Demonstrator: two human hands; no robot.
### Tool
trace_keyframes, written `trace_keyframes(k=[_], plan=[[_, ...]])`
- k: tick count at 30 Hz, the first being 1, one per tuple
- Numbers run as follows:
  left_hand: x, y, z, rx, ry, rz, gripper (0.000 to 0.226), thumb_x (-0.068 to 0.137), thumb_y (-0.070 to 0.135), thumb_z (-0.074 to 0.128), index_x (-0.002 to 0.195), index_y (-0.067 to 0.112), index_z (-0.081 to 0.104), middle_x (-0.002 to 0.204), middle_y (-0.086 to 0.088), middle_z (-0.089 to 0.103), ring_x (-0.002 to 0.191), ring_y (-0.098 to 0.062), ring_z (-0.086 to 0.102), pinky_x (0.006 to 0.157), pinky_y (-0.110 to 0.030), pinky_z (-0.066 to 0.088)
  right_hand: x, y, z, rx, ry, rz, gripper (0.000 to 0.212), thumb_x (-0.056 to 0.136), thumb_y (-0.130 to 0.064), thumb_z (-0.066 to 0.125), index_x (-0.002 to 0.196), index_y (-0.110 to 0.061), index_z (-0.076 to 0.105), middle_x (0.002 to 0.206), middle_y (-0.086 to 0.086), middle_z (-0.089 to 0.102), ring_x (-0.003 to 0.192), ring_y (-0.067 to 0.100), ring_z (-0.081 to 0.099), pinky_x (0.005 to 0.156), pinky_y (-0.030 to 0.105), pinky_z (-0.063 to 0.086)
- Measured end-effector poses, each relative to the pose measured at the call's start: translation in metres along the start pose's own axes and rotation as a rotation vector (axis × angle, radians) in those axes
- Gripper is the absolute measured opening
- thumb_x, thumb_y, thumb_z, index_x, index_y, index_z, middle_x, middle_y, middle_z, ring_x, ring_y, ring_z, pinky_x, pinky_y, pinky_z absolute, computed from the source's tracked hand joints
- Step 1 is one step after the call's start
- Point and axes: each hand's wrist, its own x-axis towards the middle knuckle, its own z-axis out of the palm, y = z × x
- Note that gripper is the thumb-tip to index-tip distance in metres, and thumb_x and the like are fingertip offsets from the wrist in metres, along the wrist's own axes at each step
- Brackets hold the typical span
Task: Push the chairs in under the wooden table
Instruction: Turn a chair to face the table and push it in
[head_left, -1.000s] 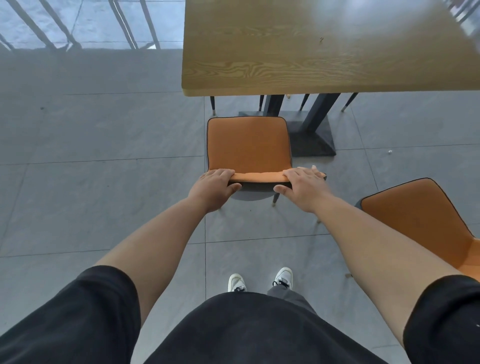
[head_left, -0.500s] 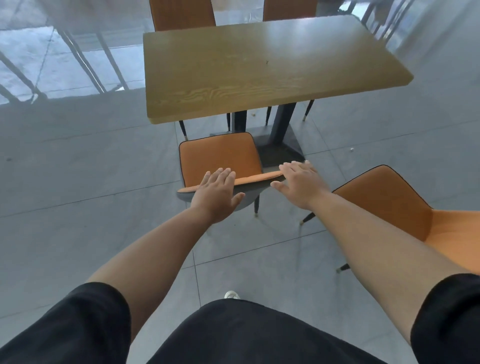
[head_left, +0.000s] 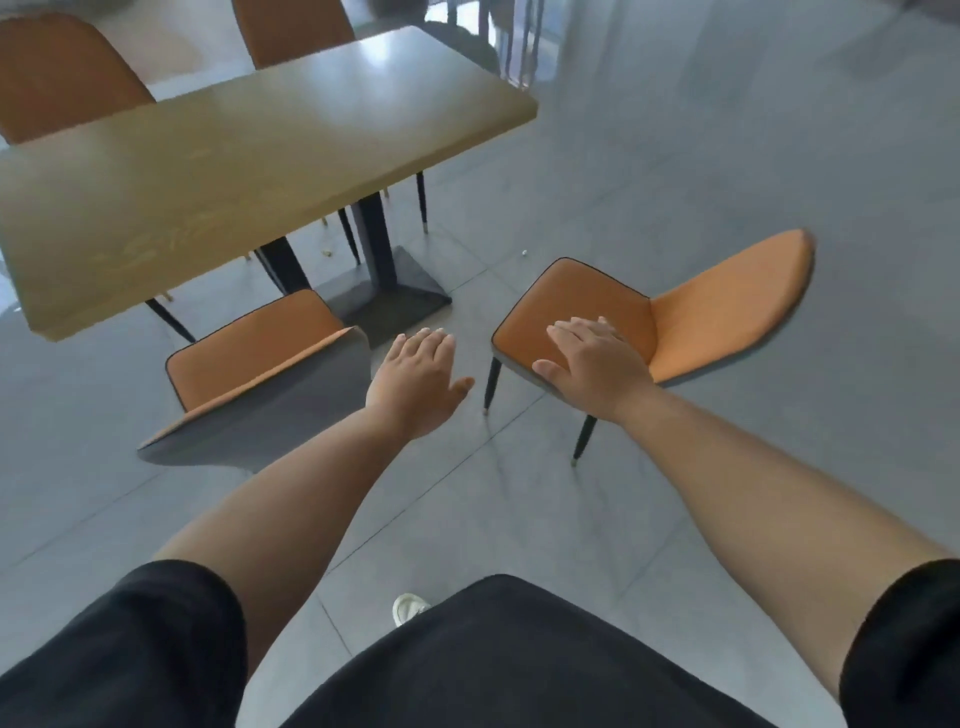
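Note:
The wooden table (head_left: 249, 171) fills the upper left. An orange chair (head_left: 254, 358) with a grey back stands at its near edge, the seat partly under the top. A second orange chair (head_left: 691, 312) stands apart on the floor to the right, turned side-on, away from the table. My left hand (head_left: 415, 384) hovers open in the gap between the two chairs, touching neither. My right hand (head_left: 592, 364) is spread flat over the second chair's seat, fingers apart; whether it touches the seat I cannot tell.
Two more orange chairs (head_left: 62, 78) (head_left: 296, 31) stand at the table's far side. The table's dark pedestal base (head_left: 384, 296) sits on the grey tiled floor (head_left: 727, 156), with open floor to the right. My shoe (head_left: 410, 608) shows below.
Both hands have let go of the first chair's backrest. My view has swung right, and my right hand has moved over the second chair's seat while the left hand hangs free.

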Motion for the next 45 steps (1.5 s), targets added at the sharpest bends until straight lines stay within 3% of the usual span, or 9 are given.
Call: trace_keyframes(k=[13, 20, 32, 45], plan=[[0.033, 0.24, 0.029, -0.04, 0.002, 0.244, 0.068, 0.097, 0.054, 0.035, 0.148, 0.009, 0.028, 0.155, -0.009, 0.03, 0.145, -0.027, 0.019, 0.119, -0.043, 0.01, -0.181, 0.173, -0.033, 0.018, 0.104, 0.295, 0.064, 0.096, -0.051, 0.04, 0.14, -0.005, 0.042, 0.146, 0.014, 0.044, 0.138, 0.028, 0.033, 0.115, 0.043, 0.013], [0.068, 0.337, 0.029, -0.041, 0.006, 0.359, 0.064, 0.098, 0.052, 0.035, 0.146, 0.009, 0.03, 0.154, -0.007, 0.031, 0.145, -0.026, 0.019, 0.118, -0.042, 0.009, -0.245, 0.248, -0.048, 0.003, 0.174, 0.434, 0.063, 0.095, -0.049, 0.044, 0.139, -0.005, 0.044, 0.143, 0.015, 0.047, 0.135, 0.029, 0.038, 0.115, 0.044, 0.015], [0.165, 0.399, 0.058, 0.007, -0.021, 0.481, 0.064, 0.098, 0.052, 0.029, 0.148, 0.011, 0.027, 0.156, -0.006, 0.028, 0.146, -0.024, 0.016, 0.119, -0.042, 0.009, -0.24, 0.347, -0.049, 0.038, 0.141, 0.59, 0.063, 0.097, -0.049, 0.04, 0.142, -0.006, 0.039, 0.147, 0.012, 0.042, 0.139, 0.027, 0.03, 0.117, 0.041, 0.01], [0.291, 0.42, 0.087, -0.137, -0.135, 0.285, 0.073, 0.098, 0.056, 0.029, 0.152, 0.009, 0.013, 0.16, -0.011, 0.017, 0.146, -0.028, 0.015, 0.118, -0.04, 0.014, -0.131, 0.441, -0.058, 0.077, 0.094, 0.552, 0.065, 0.096, -0.052, 0.038, 0.143, -0.006, 0.039, 0.148, 0.012, 0.041, 0.139, 0.025, 0.03, 0.117, 0.042, 0.011]])
